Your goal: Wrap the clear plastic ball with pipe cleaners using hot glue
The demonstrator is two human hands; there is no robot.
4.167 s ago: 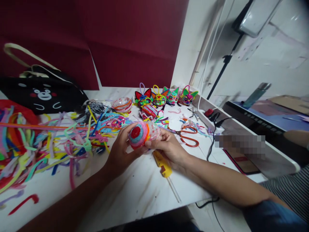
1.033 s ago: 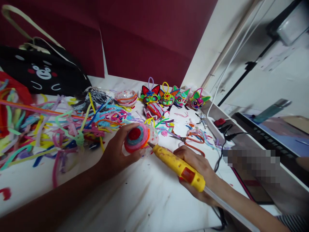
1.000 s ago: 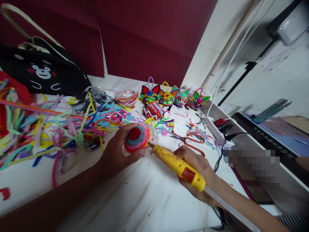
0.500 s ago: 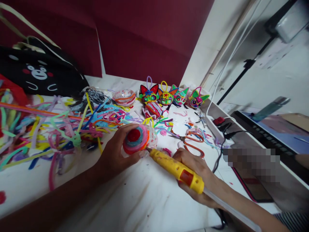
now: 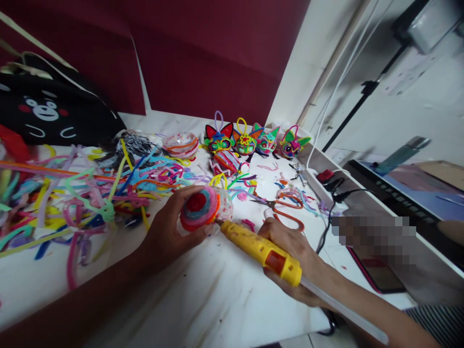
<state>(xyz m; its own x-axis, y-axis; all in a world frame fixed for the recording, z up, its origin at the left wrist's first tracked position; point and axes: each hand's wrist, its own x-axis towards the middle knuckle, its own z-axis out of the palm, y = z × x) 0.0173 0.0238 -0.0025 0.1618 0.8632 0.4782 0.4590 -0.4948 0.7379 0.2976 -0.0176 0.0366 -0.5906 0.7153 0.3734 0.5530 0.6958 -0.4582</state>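
My left hand [image 5: 176, 222] is closed around a ball [image 5: 203, 210] banded in red, blue, pink and orange pipe cleaner, its far side clear and speckled. My right hand [image 5: 286, 256] grips a yellow hot glue gun [image 5: 259, 246] with a long glue stick [image 5: 344, 309] sticking out of its back. The metal nozzle touches or almost touches the ball's orange band. Orange-handled scissors [image 5: 288, 208] lie open just beyond my right hand. Close behind the ball is another striped ball [image 5: 225, 163].
Loose pipe cleaners [image 5: 90, 193] cover the left side of the table. Several cat-like ornaments [image 5: 219, 137] stand at the back beside a half-wrapped clear ball [image 5: 181, 145]. A black bag [image 5: 54, 106], a power strip [image 5: 326, 186] with cables and a phone [image 5: 377, 270] surround the work area.
The whole scene has shifted slightly left in view. Both hands keep their grip, and the glue gun's nozzle stays at the ball's orange band.
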